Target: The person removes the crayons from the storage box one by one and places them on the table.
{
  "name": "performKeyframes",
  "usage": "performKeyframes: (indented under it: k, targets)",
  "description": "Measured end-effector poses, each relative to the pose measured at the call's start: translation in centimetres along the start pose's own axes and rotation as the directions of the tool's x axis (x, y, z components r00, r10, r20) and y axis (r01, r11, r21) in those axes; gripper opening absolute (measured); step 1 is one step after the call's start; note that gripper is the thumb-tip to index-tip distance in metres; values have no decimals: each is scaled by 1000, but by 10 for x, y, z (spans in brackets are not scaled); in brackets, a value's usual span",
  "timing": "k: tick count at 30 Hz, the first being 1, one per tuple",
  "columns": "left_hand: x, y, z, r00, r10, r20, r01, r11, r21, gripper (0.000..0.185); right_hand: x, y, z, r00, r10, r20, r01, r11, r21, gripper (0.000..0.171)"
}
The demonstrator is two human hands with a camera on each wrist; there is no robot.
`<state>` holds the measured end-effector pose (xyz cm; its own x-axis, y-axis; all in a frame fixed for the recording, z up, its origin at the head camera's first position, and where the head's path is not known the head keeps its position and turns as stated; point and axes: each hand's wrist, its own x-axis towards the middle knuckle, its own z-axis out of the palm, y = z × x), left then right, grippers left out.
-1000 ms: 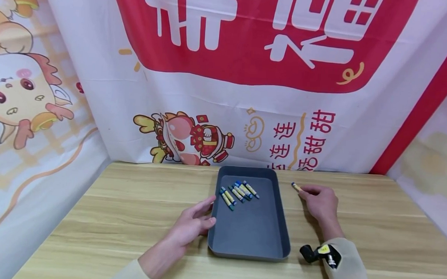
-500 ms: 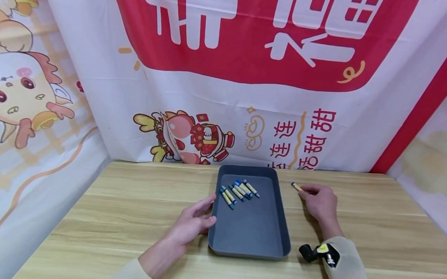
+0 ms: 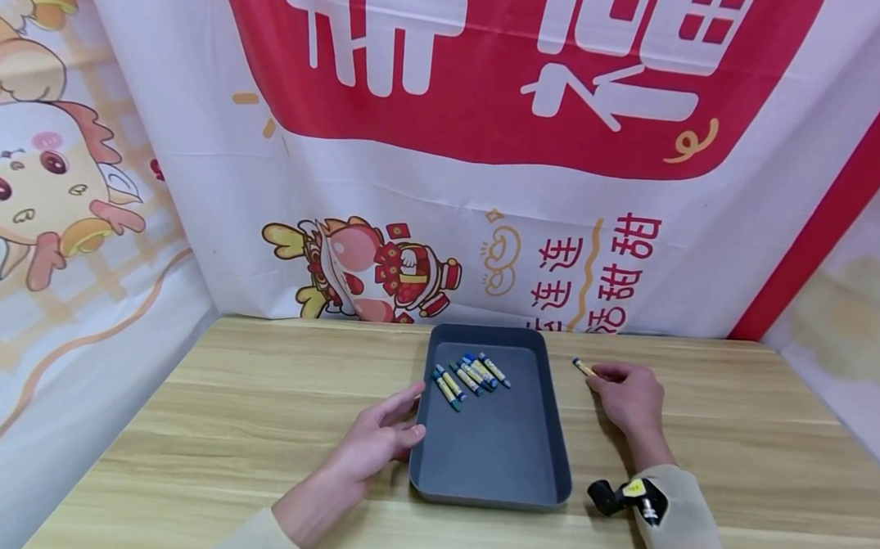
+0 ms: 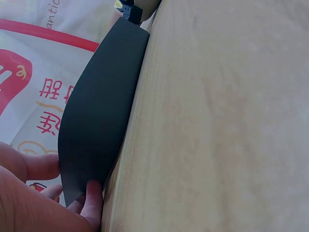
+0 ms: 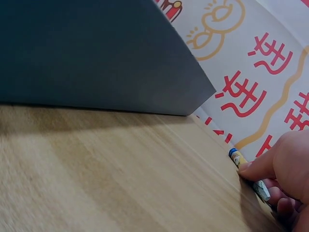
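Note:
A dark grey rectangular tray (image 3: 491, 465) stands on the wooden table. Several crayons (image 3: 471, 379) with yellow wrappers and blue or green ends lie in its far half, mostly side by side. My left hand (image 3: 376, 435) holds the tray's left wall, thumb at the rim and other fingers against the outer side (image 4: 91, 121). To the right of the tray, my right hand (image 3: 629, 401) pinches one more crayon (image 3: 583, 367) between thumb and fingers, low over the table. In the right wrist view this crayon (image 5: 235, 157) shows a blue end and a pale end.
A white cloth (image 3: 385, 182) printed with red and cartoon figures hangs right behind the table's back edge. More printed cloth (image 3: 53, 356) hangs on the left side. A black wrist camera (image 3: 629, 500) sits on the right sleeve, beside the tray's near right corner.

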<state>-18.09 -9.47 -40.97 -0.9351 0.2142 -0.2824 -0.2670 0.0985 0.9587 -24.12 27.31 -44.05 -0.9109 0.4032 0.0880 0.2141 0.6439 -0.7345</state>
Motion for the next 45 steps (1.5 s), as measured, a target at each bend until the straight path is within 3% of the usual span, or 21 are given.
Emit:
performKeyframes:
  k: [8, 13, 24, 33, 45]
  targets:
    - [0, 1, 1, 1000, -8, -10, 8, 1000, 3, 68, -1, 0, -2, 1000, -11, 12, 11, 1000, 10, 32]
    - [0, 1, 0, 1000, -9, -6, 9, 1000, 2, 67, -1, -2, -4, 999, 24, 26, -25, 999, 38, 36]
    - [-1, 0, 0, 999, 27, 30, -27, 1000, -7, 70, -1, -12, -14, 998, 42, 50, -48, 992, 113, 43]
    - [-2, 0, -1, 999, 25, 25, -25, 1000, -17, 69, -5, -36, -12, 999, -18, 36, 14, 992, 125, 40]
    - [-3, 1, 0, 1000, 19, 17, -19, 1000, -15, 68, -11, -84, 3, 991, -55, 124, 24, 971, 239, 39]
